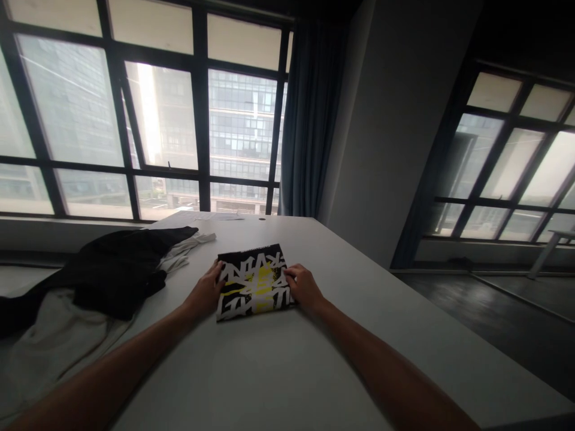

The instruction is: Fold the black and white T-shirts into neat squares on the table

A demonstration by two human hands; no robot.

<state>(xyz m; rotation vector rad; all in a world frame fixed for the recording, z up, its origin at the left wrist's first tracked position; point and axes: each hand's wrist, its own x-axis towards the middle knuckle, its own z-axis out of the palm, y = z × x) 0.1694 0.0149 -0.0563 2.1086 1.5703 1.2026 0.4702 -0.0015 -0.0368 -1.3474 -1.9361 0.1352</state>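
A folded garment [254,280] with a black, white and yellow lettered print lies flat on the white table [314,359], squared into a small rectangle. My left hand [207,290] rests on its left edge, fingers lying flat over the fabric. On the right edge sits my right hand [303,286], its fingers curled down onto the cloth. Both arms reach forward from the near edge of the table.
A heap of black clothing [112,269] lies on the left part of the table, on top of white cloth [49,347]. Large windows [179,120] and a blue curtain [305,120] stand beyond the table's far end. The table's right edge drops to a dark floor [503,317].
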